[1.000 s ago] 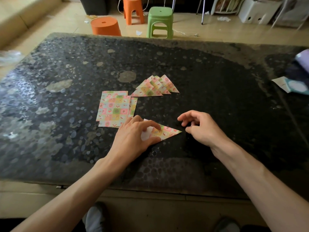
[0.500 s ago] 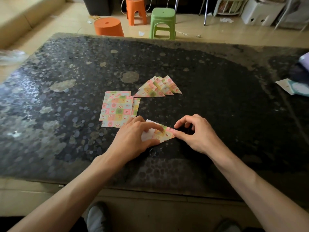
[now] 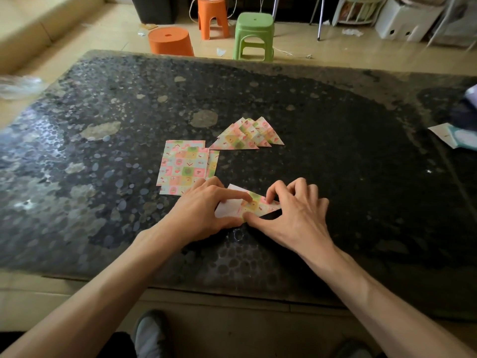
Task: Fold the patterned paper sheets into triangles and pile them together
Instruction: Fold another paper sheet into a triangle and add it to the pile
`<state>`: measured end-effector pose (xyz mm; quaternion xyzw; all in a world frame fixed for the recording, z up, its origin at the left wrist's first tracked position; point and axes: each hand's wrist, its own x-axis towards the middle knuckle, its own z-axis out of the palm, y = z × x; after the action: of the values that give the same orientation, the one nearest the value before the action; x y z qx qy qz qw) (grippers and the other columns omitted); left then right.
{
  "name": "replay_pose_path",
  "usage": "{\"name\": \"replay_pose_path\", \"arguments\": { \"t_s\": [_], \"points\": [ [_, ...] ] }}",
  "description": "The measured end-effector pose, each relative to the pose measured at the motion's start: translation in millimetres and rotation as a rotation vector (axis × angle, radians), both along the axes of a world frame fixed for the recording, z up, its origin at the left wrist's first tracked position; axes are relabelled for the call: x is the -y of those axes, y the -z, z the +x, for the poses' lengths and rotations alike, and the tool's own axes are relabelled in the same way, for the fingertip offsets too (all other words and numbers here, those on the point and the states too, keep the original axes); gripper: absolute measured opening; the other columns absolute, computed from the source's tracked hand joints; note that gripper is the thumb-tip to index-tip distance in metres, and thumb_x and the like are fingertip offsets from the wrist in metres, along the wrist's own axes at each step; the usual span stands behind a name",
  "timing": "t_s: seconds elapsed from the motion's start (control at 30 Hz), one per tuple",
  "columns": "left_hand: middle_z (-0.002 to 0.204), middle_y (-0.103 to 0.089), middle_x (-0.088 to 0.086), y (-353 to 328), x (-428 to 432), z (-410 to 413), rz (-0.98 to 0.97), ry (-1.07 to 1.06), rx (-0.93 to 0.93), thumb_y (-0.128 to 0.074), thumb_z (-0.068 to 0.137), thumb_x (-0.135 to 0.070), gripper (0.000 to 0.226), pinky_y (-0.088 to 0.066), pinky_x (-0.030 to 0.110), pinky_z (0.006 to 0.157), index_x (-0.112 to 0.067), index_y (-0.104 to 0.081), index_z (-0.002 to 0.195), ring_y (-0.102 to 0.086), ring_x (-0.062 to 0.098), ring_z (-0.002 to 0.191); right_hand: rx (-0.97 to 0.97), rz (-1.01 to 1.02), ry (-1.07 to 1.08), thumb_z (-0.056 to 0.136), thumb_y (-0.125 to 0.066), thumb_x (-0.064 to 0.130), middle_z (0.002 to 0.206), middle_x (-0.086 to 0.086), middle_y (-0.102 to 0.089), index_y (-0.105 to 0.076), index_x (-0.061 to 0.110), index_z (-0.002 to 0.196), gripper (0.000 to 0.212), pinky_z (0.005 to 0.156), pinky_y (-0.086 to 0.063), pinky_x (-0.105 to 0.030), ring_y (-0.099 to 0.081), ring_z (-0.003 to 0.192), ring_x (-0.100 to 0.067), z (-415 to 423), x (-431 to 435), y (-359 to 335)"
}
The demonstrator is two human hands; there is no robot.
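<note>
Right now the left hand is lying on the half-folded sheet, its straight forefinger pressing the patterned face down onto the bench. The right hand is pinching the sheet's right tip between curled forefinger and thumb. The sheet is sitting near the bench's front edge. The unfolded stack is lying at its 10 o'clock and the fanned pile of triangles at its 12 o'clock, both apart from it. White backing is showing at the sheet's left, so the edges are probably not meeting squarely; creasing now would be locking in a lopsided triangle. The bench is looking glossy, so a hard sideways press is risking a slip. The left hand is working just beside the stack and could be nudging it askew.
</note>
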<state>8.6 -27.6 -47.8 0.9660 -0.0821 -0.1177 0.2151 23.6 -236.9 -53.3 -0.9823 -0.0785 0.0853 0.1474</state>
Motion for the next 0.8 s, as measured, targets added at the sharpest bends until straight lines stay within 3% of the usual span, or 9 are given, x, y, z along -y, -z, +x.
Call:
{"name": "replay_pose_path", "arguments": {
  "t_s": [0.23,0.4,0.53,0.63,0.73,0.8],
  "points": [
    [0.120,-0.041,-0.010,-4.1,-3.8,2.4,0.007,0.061,-0.079,-0.068,0.090,-0.056,0.053,-0.036,0.030,0.090,-0.066,-0.045,0.137,-0.038,0.013,0.116,-0.063,-0.040,-0.006,0.057,-0.047,0.104,0.115,0.005,-0.033,-0.044,0.038,0.103,0.080,0.091,-0.029,-0.040,-0.034,0.112,-0.019,0.7,-2.2,-5.6],
    [0.120,-0.041,-0.011,-4.0,-4.0,2.2,-0.004,0.069,-0.075,-0.069,0.090,-0.054,0.054,-0.037,0.030,0.090,-0.067,-0.045,0.136,-0.038,0.012,0.117,-0.194,-0.046,0.024,0.061,-0.060,0.095,0.126,0.004,-0.034,-0.047,0.040,0.107,0.073,0.103,-0.030,-0.046,-0.033,0.126,-0.022,7.6,-5.7,-17.2],
    [0.121,-0.041,-0.011,-2.8,-5.1,2.3,0.000,0.072,-0.077,-0.068,0.091,-0.053,0.055,-0.038,0.032,0.092,-0.068,-0.043,0.137,-0.038,0.012,0.118,-0.265,0.038,0.062,0.073,-0.077,0.071,0.124,0.008,-0.039,-0.056,0.043,0.101,0.045,0.105,-0.035,-0.046,-0.038,0.129,-0.021,18.7,0.8,-25.1],
    [0.122,-0.040,-0.011,-3.3,-4.9,3.5,-0.002,0.076,-0.091,-0.068,0.091,-0.052,0.055,-0.036,0.031,0.091,-0.068,-0.043,0.137,-0.037,0.011,0.117,-0.239,0.174,0.130,0.081,-0.085,0.043,0.110,0.012,-0.052,-0.061,0.042,0.091,0.026,0.095,-0.049,-0.042,-0.052,0.112,-0.015,25.6,9.1,-26.7],
    [0.122,-0.040,-0.012,-1.9,-5.7,4.1,-0.007,0.077,-0.092,-0.068,0.091,-0.053,0.054,-0.036,0.031,0.091,-0.067,-0.044,0.137,-0.037,0.011,0.118,-0.235,0.322,0.198,0.086,-0.082,0.012,0.099,0.008,-0.063,-0.068,0.036,0.093,0.029,0.072,-0.049,-0.027,-0.058,0.086,-0.009,33.8,20.0,-28.6],
    [0.121,-0.040,-0.013,-0.8,-6.2,4.8,-0.019,0.073,-0.086,-0.068,0.090,-0.053,0.053,-0.038,0.032,0.092,-0.066,-0.046,0.137,-0.037,0.011,0.117,-0.238,0.358,0.204,0.089,-0.076,0.002,0.097,0.007,-0.066,-0.071,0.034,0.094,0.033,0.067,-0.045,-0.023,-0.059,0.083,-0.009,36.7,26.1,-27.4]
  ]
}}
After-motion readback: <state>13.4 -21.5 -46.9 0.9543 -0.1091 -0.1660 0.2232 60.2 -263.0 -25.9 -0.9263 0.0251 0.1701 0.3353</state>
